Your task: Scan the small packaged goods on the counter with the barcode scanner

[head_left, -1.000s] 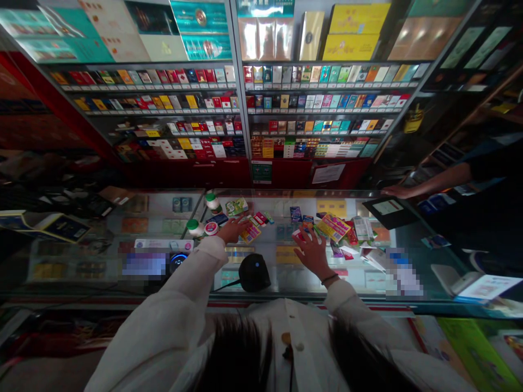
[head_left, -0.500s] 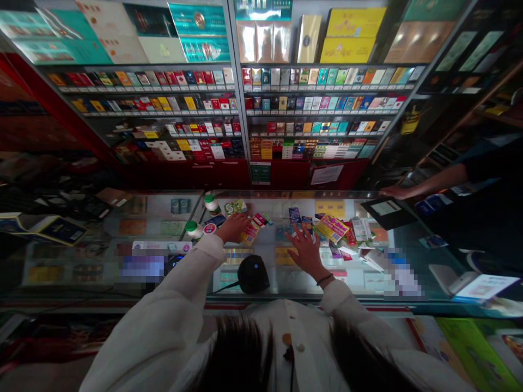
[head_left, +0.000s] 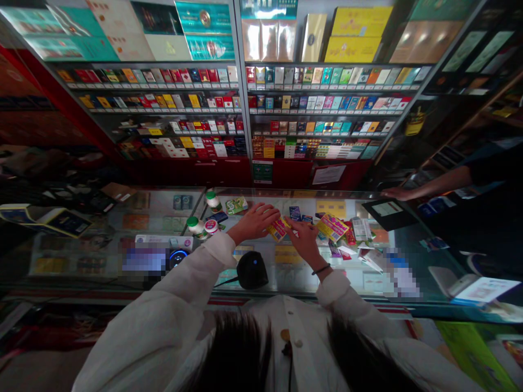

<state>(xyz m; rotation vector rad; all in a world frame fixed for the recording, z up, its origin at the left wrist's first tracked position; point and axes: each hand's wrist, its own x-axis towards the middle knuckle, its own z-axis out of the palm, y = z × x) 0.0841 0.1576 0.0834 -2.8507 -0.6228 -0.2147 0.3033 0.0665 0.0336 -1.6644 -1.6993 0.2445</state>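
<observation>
My left hand (head_left: 258, 222) is closed over the upper left of a pink-and-yellow packet (head_left: 278, 230), its fingers hiding part of it. From the other side my right hand (head_left: 303, 238) meets the same packet, with its fingertips at the right edge. The packet is low over the glass counter (head_left: 292, 272); whether it touches the glass is hidden. Just beyond the right hand lie a dark blue-purple packet (head_left: 295, 213) and a second pink-and-yellow packet (head_left: 333, 227). Left of my left hand are two white bottles with green caps (head_left: 213, 202), a round pink-and-white tub (head_left: 211, 227) and a green packet (head_left: 236, 205).
A black device (head_left: 252, 270) with a cable sits before me. Loose packets and papers (head_left: 362, 228) spread to the right. Another person's hand (head_left: 396, 193) rests near a black folder (head_left: 388, 211). Shelves of cigarette packs (head_left: 318, 102) stand behind the counter.
My left hand has moved right with the pink-and-yellow packet. My right hand, spread before, has shifted slightly left and drawn its fingers in at the packet's edge.
</observation>
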